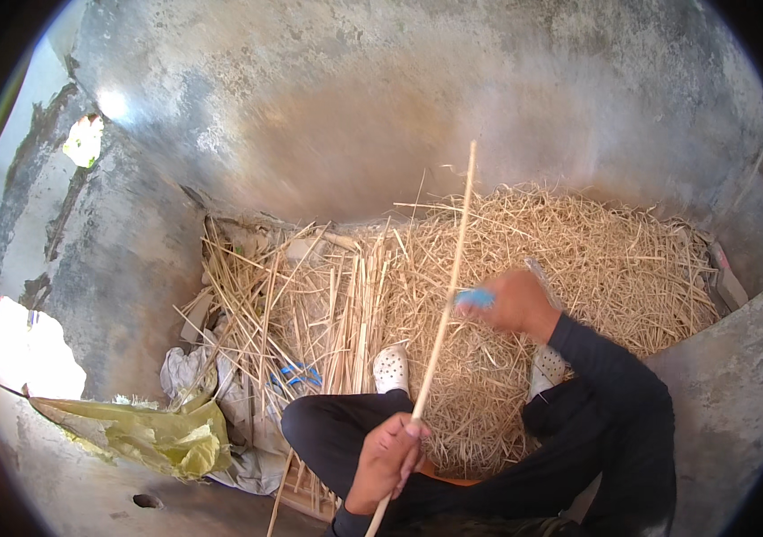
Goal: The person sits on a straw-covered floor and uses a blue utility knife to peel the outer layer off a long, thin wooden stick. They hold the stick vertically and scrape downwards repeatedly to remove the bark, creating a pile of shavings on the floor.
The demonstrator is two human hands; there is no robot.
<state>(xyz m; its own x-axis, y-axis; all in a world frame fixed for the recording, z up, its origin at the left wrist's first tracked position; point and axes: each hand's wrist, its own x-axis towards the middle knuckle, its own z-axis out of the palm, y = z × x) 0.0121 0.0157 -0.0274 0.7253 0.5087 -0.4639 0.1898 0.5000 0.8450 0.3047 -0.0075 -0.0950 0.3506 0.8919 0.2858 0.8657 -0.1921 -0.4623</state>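
My left hand (387, 461) is closed round the lower part of a long, pale, thin stick (455, 277). The stick slants up from the bottom edge past my right hand, its upper end in front of the wall. My right hand (514, 302), smeared by motion, is closed on a small blue object (475, 298) right beside the middle of the stick. I cannot tell its kind, nor whether it touches the stick. A narrow shiny piece (540, 276) shows at the back of that hand.
Pale shavings (614, 268) heap up ahead and right, around my white clogs (390, 369). Loose sticks (345, 304) lie at left, near a blue-handled tool (296, 376) and a yellowish sack (166, 436). Grey concrete walls (354, 107) close in.
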